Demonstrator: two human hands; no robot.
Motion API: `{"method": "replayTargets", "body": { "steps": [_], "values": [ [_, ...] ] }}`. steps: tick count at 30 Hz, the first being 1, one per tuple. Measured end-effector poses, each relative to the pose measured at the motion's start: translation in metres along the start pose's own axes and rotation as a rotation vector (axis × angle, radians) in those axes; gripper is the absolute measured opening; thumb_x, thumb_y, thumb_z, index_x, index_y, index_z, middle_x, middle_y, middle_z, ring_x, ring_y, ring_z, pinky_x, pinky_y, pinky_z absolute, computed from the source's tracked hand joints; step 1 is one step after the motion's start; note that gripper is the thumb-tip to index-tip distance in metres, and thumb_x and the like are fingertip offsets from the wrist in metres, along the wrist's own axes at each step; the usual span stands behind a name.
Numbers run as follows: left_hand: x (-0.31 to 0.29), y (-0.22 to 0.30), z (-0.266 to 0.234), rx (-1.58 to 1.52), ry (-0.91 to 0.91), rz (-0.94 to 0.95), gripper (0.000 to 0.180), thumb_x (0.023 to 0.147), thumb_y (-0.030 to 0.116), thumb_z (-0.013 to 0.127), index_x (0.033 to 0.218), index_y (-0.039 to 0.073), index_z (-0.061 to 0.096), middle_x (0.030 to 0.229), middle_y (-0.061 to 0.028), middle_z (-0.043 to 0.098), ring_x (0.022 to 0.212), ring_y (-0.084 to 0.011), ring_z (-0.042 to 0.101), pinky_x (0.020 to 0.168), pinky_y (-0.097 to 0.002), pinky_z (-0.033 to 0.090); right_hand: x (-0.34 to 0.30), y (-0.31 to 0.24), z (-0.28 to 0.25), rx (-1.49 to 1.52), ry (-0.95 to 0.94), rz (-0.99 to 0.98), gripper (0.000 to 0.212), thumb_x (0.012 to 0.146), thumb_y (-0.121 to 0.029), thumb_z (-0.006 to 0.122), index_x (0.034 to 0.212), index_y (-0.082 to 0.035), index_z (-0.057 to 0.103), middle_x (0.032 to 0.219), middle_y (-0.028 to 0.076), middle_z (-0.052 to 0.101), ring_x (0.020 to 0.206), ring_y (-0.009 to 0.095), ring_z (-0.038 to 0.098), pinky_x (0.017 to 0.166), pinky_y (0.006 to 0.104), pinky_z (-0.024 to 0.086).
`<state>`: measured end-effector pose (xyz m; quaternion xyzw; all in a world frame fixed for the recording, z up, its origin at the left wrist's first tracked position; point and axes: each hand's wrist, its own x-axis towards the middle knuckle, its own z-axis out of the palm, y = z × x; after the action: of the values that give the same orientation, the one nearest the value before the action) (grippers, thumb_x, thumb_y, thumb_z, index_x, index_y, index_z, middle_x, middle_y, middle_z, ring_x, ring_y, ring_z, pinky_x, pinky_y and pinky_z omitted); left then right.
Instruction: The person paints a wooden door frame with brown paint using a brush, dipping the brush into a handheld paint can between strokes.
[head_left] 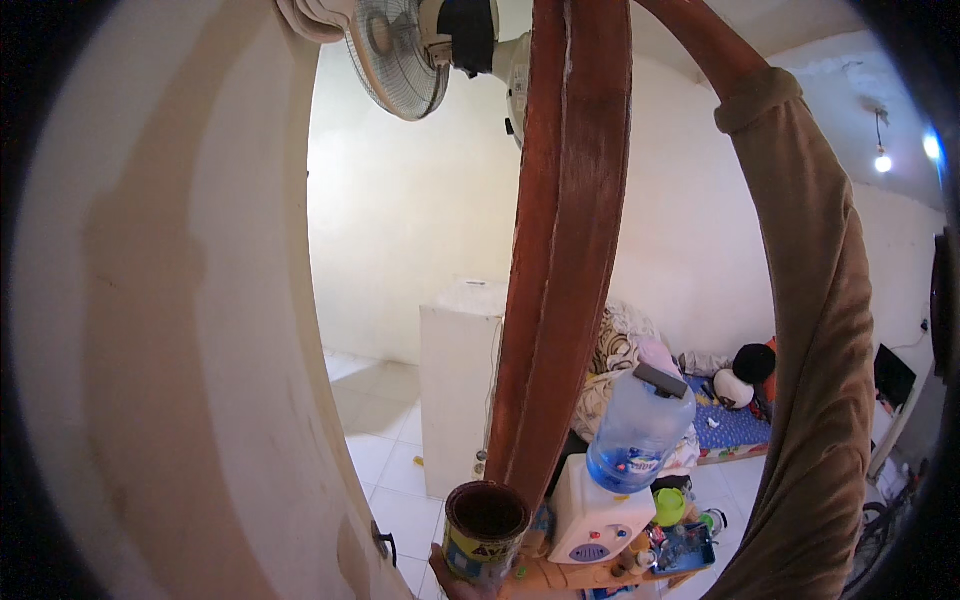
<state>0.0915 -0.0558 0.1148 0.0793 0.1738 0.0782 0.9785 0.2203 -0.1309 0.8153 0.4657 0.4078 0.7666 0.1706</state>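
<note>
At the lower edge my left hand (452,584) is closed around a paint can (478,550) from below and the side. The can has a yellow and dark label, its top is open, and its inside is coated dark brown. Just above it rises a reddish-brown wooden door frame post (570,210), its surface glossy in places. My right arm (815,300), in a brown sleeve rolled back at the cuff, reaches up along the right side. The bare forearm (715,45) leaves the picture at the top, so my right hand is out of sight.
A pale door or wall panel (200,300) with a dark handle (384,540) fills the left. Beyond the post stand a white cabinet (455,390), a water dispenser (600,515) with a blue bottle (640,430), and a mattress (730,420). A fan (395,55) is mounted high.
</note>
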Motion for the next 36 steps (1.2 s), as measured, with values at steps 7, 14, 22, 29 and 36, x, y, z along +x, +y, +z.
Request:
{"method": "replayTargets", "body": {
  "steps": [7, 14, 22, 29, 36],
  "values": [
    [-0.006, 0.016, 0.006, 0.123, -0.261, 0.073, 0.062, 0.099, 0.055, 0.035, 0.142, 0.011, 0.046, 0.136, -0.0135, 0.056, 0.121, -0.0343, 0.057, 0.099, -0.0545, 0.049, -0.073, -0.07, -0.018, 0.068, -0.145, -0.059, 0.012, 0.087, -0.011, 0.065, 0.091, -0.001, 0.062, 0.095, 0.019, 0.063, 0.08, 0.039, 0.064, 0.072, 0.0453, 0.053],
    [-0.016, 0.018, 0.012, 0.316, -0.2, 0.136, 0.078, 0.091, 0.071, 0.034, 0.146, 0.016, 0.04, 0.141, -0.0132, 0.051, 0.122, -0.0381, 0.055, 0.091, -0.0661, 0.047, -0.191, -0.197, -0.082, 0.418, -0.282, -0.2, 0.026, 0.073, -0.007, 0.069, 0.099, -0.003, 0.065, 0.121, 0.014, 0.063, 0.096, 0.026, 0.066, 0.074, 0.0325, 0.057],
    [-0.017, 0.021, 0.008, 0.311, -0.212, 0.149, 0.077, 0.092, 0.07, 0.034, 0.145, 0.015, 0.041, 0.138, -0.0131, 0.053, 0.121, -0.0366, 0.056, 0.092, -0.0637, 0.047, -0.189, -0.198, -0.089, 0.678, -0.535, 0.205, 0.01, 0.088, -0.014, 0.069, 0.095, -0.008, 0.071, 0.093, 0.01, 0.067, 0.076, 0.026, 0.065, 0.062, 0.037, 0.053],
    [-0.015, 0.014, 0.007, 0.202, -0.224, 0.159, 0.073, 0.096, 0.065, 0.033, 0.143, 0.011, 0.044, 0.136, -0.0131, 0.055, 0.12, -0.0317, 0.057, 0.098, -0.0526, 0.048, -0.177, -0.169, -0.079, 0.439, -0.262, 0.115, 0.017, 0.085, -0.01, 0.066, 0.101, -0.007, 0.067, 0.108, 0.013, 0.066, 0.085, 0.028, 0.068, 0.066, 0.0378, 0.056],
    [-0.013, 0.019, -0.001, 0.165, -0.212, 0.155, 0.071, 0.097, 0.064, 0.033, 0.141, 0.01, 0.046, 0.134, -0.012, 0.057, 0.12, -0.03, 0.058, 0.099, -0.05, 0.048, -0.228, -0.239, -0.121, 0.497, -0.478, -0.204, 0.04, 0.075, -0.008, 0.068, 0.114, 0.001, 0.062, 0.113, 0.015, 0.061, 0.095, 0.028, 0.067, 0.076, 0.0343, 0.059]
  ]
}}
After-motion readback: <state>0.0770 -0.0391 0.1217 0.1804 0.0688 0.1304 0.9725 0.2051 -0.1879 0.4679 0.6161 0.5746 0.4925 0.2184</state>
